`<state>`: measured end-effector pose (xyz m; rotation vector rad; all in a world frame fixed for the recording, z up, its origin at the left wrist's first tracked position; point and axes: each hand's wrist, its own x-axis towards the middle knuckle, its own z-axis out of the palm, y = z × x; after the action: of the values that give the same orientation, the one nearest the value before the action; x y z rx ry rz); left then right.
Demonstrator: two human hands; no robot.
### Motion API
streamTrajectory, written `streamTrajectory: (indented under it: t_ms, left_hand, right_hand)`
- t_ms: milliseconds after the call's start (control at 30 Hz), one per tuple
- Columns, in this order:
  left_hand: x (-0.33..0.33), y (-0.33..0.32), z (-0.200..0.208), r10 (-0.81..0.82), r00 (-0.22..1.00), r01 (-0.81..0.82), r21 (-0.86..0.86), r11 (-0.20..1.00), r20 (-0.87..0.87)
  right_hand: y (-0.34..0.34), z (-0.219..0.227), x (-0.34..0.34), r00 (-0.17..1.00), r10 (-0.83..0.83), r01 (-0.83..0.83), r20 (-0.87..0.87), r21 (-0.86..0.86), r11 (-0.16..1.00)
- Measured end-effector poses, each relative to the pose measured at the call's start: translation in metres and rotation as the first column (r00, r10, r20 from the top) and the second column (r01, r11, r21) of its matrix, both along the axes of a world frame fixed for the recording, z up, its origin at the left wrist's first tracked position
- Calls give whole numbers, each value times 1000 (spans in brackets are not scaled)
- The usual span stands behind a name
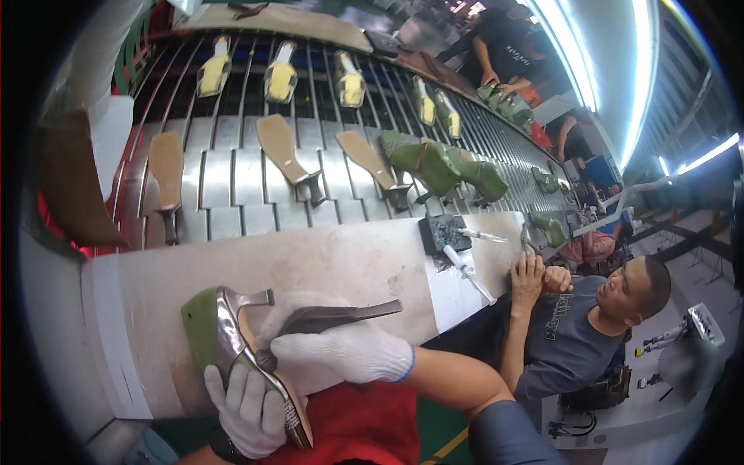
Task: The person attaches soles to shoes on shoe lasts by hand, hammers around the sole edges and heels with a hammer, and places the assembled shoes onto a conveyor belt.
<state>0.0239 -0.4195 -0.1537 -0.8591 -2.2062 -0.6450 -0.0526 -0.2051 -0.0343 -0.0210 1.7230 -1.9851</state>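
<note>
Now the left hand in its white cloth glove (pixel 249 411) is pinching the green and shiny silver high-heeled shoe (pixel 230 335), which is leaning at the near edge of the pale tan bench (pixel 349 260). The right hand, gloved in white too (pixel 337 356), is gripping a long, dark, tapering tool (pixel 333 315) beside it (touching or not, I can't tell). Holding the shoe steady, fingers out of the way, should help.

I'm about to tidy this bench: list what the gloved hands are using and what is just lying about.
In use:
shoe, in the left hand
dark tool, in the right hand

Apparently just lying about, untouched by either glove:
black block
syringe-like tubes
tan soles
green shoes
</note>
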Motion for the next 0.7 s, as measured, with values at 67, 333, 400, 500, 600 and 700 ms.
streamTrajectory:
  t_ms: [67, 333, 400, 500, 600, 700]
  left_hand:
    - [0, -3, -1, -23, 1000, 24, -49, 999, 2]
    - [-17, -21, 32, -179, 978, 194, -158, 968, 103]
    - [-41, -41, 68, -298, 906, 353, -148, 924, 302]
    - [-61, -55, 62, -182, 813, 73, 213, 974, 553]
    - [-70, -22, 57, -142, 833, 47, 188, 981, 534]
    - [-67, 5, 55, -168, 845, 94, 168, 981, 507]
  right_hand:
    - [-1, -11, -3, 999, -4, 2, -39, -42, 999]
    - [-15, -52, 22, 929, -349, 314, -120, -241, 918]
    - [-3, -50, 32, 931, -352, 334, -92, -171, 927]
    - [9, -34, 50, 913, -374, 357, -166, -121, 926]
    - [23, -35, 55, 912, -401, 393, -91, -93, 915]
    - [33, -49, 65, 883, -465, 454, -64, -131, 881]
